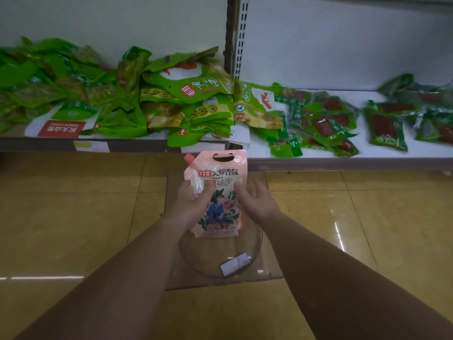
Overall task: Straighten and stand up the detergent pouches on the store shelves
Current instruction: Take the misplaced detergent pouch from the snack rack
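A pink detergent pouch (217, 192) with a spout at its top left corner, a cut-out handle and a floral picture is held upright in front of me, above the floor. My left hand (193, 203) grips its left side, thumb across the front. My right hand (255, 202) rests against its right edge with the fingers partly spread. The pouch sits below the front edge of the low shelf (343, 159).
The low shelf holds heaps of green snack packets (186, 94) on the left and flatter green packets with dark contents (326, 121) on the right. A clear round container (220, 256) with a white label lies on the tiled floor under the pouch.
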A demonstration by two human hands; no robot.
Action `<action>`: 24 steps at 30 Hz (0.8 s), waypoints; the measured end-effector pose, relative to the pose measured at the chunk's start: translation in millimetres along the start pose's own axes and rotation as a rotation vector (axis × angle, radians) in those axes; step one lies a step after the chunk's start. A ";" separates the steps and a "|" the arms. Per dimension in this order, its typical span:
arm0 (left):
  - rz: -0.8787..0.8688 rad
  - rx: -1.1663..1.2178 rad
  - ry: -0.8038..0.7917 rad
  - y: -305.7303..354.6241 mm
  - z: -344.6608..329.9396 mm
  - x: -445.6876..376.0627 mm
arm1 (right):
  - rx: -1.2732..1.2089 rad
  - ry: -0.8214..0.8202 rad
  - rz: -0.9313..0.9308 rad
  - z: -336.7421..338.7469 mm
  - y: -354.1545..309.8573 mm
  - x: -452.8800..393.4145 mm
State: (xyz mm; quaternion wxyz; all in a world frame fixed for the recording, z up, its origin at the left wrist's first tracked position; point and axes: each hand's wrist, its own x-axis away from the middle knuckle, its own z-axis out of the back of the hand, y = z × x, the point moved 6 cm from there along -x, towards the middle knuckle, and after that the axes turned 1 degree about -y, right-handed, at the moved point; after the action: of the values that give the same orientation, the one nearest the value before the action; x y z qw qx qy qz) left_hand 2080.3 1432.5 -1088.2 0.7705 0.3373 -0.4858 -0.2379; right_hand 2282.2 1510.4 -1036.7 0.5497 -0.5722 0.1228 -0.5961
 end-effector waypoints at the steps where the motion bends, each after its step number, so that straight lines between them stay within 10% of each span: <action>1: 0.003 0.001 -0.011 6.6 -1.1 7.2 | -0.019 -0.008 -0.015 -1.1 3.3 -2.6; 24: 0.175 0.110 0.085 -21.8 -12.3 -61.4 | -0.224 -0.032 -0.118 -50.2 64.9 -99.8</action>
State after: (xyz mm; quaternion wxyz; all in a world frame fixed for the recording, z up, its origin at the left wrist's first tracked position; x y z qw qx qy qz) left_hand 2065.2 1464.3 -1144.4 0.7888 0.3449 -0.4924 -0.1280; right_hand 2248.8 1541.9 -1157.4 0.4483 -0.6457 0.1458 -0.6008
